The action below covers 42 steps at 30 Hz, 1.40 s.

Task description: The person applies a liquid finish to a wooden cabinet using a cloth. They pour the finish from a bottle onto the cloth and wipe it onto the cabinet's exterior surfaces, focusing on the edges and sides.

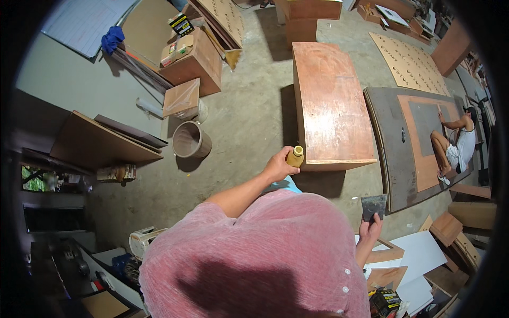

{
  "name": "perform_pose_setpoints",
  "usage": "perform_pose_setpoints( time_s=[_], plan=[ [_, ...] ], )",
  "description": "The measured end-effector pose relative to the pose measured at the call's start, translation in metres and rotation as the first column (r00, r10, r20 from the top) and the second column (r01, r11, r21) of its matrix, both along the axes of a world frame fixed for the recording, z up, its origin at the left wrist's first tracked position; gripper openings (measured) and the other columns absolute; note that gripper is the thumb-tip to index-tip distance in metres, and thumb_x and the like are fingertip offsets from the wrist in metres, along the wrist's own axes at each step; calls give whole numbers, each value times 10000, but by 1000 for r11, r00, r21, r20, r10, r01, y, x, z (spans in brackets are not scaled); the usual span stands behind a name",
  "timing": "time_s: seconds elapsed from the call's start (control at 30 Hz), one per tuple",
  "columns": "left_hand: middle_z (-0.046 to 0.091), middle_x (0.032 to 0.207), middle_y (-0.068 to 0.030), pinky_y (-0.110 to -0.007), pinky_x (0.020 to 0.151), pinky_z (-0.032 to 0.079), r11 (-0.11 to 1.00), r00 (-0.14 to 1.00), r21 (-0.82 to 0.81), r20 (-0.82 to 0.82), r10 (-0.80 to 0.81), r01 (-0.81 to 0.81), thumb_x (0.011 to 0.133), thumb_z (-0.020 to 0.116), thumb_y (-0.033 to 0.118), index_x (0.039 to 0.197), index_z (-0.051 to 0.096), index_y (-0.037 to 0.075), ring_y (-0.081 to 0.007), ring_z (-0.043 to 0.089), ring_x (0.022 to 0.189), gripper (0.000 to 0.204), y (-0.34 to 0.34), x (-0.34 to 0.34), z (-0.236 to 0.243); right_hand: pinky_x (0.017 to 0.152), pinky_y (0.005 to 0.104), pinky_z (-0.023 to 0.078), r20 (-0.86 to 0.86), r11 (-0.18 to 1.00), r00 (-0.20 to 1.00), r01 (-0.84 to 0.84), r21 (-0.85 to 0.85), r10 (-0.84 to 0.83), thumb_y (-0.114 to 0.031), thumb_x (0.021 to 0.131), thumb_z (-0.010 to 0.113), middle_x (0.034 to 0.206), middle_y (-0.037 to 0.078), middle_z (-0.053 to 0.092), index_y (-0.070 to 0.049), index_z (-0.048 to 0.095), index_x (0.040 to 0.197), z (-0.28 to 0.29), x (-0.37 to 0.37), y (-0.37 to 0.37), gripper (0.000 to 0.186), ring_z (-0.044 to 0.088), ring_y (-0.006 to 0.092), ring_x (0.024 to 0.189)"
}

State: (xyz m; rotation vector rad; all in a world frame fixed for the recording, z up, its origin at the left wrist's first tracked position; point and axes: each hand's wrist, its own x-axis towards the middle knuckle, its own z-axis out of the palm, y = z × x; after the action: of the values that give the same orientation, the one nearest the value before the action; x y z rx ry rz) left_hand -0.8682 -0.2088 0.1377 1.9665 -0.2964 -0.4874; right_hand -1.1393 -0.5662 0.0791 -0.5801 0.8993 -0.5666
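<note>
My left hand is wrapped round a small yellowish bottle with an uncapped round mouth. It holds the bottle upright by the near left corner of a long reddish wooden box, whose top is smooth and shiny. Further right, my right hand grips a dark flat square piece by its lower edge, thumb on its face. Whether that piece is a spreader or a stiff sheet, I cannot tell. It is held apart from the wooden box.
A brown bucket stands on the concrete floor at left, near a plastic-wrapped carton. Boards lean along the left wall. To the right, a person sits on stacked panels. Wood offcuts lie at lower right.
</note>
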Motion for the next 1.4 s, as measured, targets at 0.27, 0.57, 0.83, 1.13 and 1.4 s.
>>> perform_pose_setpoints(
  time_s=[0.27,0.57,0.83,1.13,1.4],
  plan=[
    [635,1096,-79,-342,885,490,972,979,-148,-62,-193,182,671,817,73,1213,505,56,-222,622,1003,626,-29,57,-24,947,484,457,113,980,975,185,67,-192,-10,872,450,1217,159,578,-29,500,1237,27,4,23,369,563,329,1117],
    [623,1069,-97,-341,878,508,838,825,-196,-164,-540,510,655,776,-56,1175,489,5,-207,624,976,597,-82,118,-30,976,540,466,175,796,784,605,-1,-596,91,818,373,1241,188,544,-3,422,1263,50,-7,91,457,570,353,1128],
    [610,1080,-111,-326,891,495,520,517,-27,-62,-854,854,675,815,40,1192,499,-10,-218,590,1044,607,-196,111,-14,846,508,461,120,564,560,826,3,-820,-51,872,440,1159,52,619,-144,520,1175,4,-89,190,327,593,248,1066],
    [601,1083,-103,-332,874,509,473,478,-264,-50,-877,841,717,741,-81,1164,496,-6,-205,603,993,515,-288,-8,-2,894,512,456,115,384,378,923,35,-919,-68,913,487,1158,68,612,-133,533,1220,-9,-180,182,317,591,248,1068],
    [609,1050,-82,-313,843,514,339,323,-215,-108,-940,916,741,733,-74,1148,512,9,-180,611,943,470,-348,-114,-4,682,370,524,2,387,389,918,85,-921,-76,886,561,918,19,597,-127,561,984,-17,-232,157,111,595,159,797]
  ],
)
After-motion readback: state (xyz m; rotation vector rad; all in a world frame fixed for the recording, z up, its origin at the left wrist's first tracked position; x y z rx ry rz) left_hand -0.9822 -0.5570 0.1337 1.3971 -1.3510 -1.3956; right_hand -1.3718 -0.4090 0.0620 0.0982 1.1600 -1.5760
